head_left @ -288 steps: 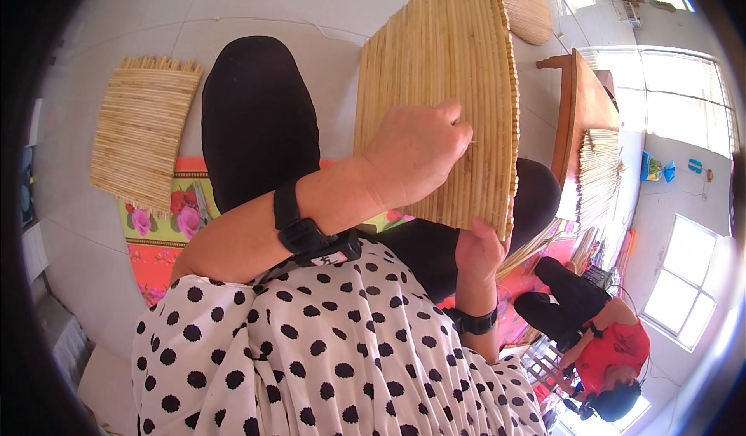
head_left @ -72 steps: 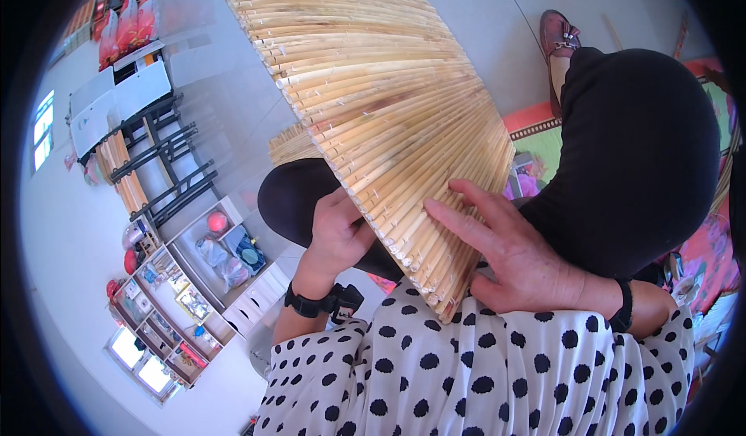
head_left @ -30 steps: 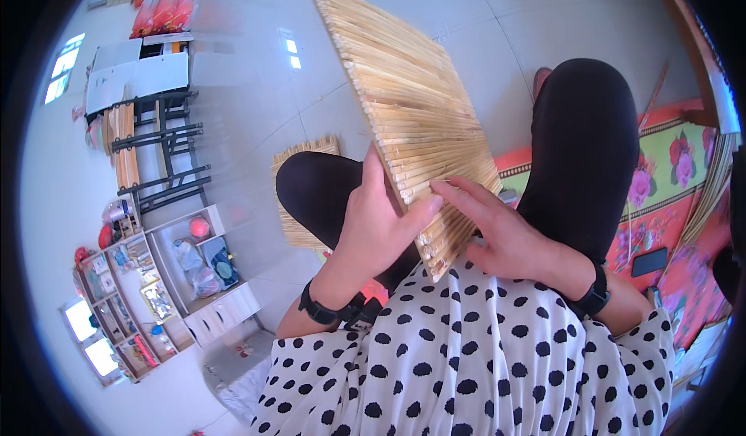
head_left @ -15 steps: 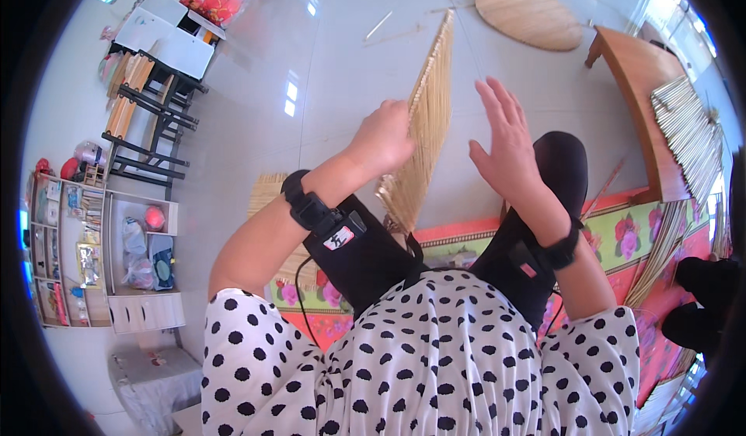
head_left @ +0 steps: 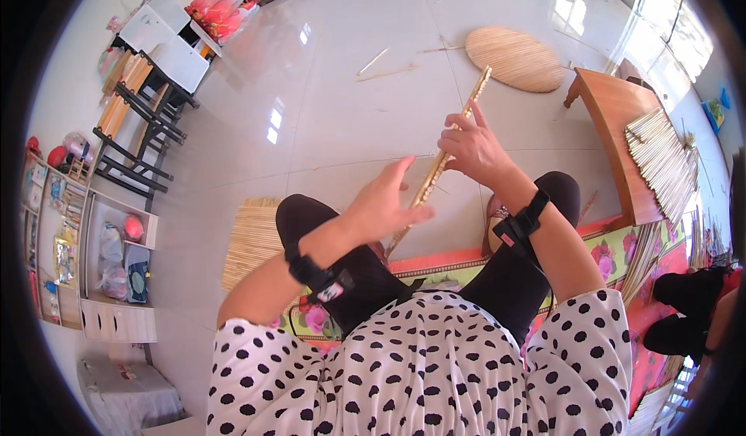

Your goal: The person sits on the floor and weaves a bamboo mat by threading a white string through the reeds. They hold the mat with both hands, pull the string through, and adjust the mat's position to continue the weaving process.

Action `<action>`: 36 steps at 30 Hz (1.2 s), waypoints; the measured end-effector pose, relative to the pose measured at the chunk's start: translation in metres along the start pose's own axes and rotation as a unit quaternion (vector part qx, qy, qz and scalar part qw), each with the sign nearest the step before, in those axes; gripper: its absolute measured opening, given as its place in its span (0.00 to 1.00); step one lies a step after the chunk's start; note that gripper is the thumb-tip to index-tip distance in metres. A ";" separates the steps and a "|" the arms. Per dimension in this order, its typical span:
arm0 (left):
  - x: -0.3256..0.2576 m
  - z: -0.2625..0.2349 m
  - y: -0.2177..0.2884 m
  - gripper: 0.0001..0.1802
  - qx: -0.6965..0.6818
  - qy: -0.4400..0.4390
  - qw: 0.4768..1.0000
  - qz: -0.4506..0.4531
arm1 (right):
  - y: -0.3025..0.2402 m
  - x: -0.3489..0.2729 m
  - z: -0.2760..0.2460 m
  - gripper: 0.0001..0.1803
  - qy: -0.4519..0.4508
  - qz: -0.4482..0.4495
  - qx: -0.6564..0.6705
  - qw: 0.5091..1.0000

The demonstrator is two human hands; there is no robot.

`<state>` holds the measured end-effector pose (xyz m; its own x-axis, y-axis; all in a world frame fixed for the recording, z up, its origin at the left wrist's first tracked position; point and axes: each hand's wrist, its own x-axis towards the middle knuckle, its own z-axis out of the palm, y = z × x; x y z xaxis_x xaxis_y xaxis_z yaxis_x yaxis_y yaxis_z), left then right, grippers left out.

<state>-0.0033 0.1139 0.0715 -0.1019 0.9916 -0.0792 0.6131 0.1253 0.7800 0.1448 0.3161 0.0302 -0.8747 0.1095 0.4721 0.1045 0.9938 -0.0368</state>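
A panel of straw-coloured stalks [head_left: 430, 183] stands almost edge-on in front of me, its knobbly top edge running from near my knees to far right. My right hand [head_left: 475, 150] grips this edge toward its far half, fingers bent over it. My left hand [head_left: 379, 205] is beside the near end, thumb and fingers apart. Whether its fingertips touch the panel is hard to tell. Most of the panel's face is hidden at this angle. Another straw mat [head_left: 250, 238] lies by my left knee.
A round straw mat [head_left: 514, 59] and loose stalks [head_left: 374, 61] lie on the tiled floor ahead. A wooden table [head_left: 614, 137] at right bears a bundle of stalks [head_left: 660, 156]. Shelves [head_left: 116, 265] stand at left. A person's dark-clothed legs [head_left: 691, 304] show at far right.
The panel has turned from showing its face to nearly edge-on. My right hand has moved onto its edge. My left hand has let go and opened, lower down. The view has shifted slightly.
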 end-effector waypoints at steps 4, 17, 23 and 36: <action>-0.033 0.019 -0.023 0.53 -0.052 0.019 0.996 0.068 | -0.006 -0.011 -0.010 0.16 0.041 -0.042 -0.009 0.998; -0.076 -0.012 0.013 0.19 0.227 0.252 0.852 0.399 | -0.067 -0.037 -0.083 0.08 0.242 -0.101 -0.152 0.953; -0.099 -0.045 0.044 0.11 0.328 0.212 0.795 0.464 | -0.099 -0.040 -0.095 0.06 0.294 -0.079 -0.172 0.937; -0.048 -0.130 0.088 0.16 0.435 0.141 0.782 0.424 | -0.094 0.028 -0.085 0.22 0.198 0.045 0.093 0.975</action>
<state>-0.0464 0.0729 0.2251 0.5369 0.6982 0.4735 0.8420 -0.4784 -0.2493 0.1510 0.2238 0.1219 -0.6103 0.2175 0.7617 0.0515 0.9704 -0.2358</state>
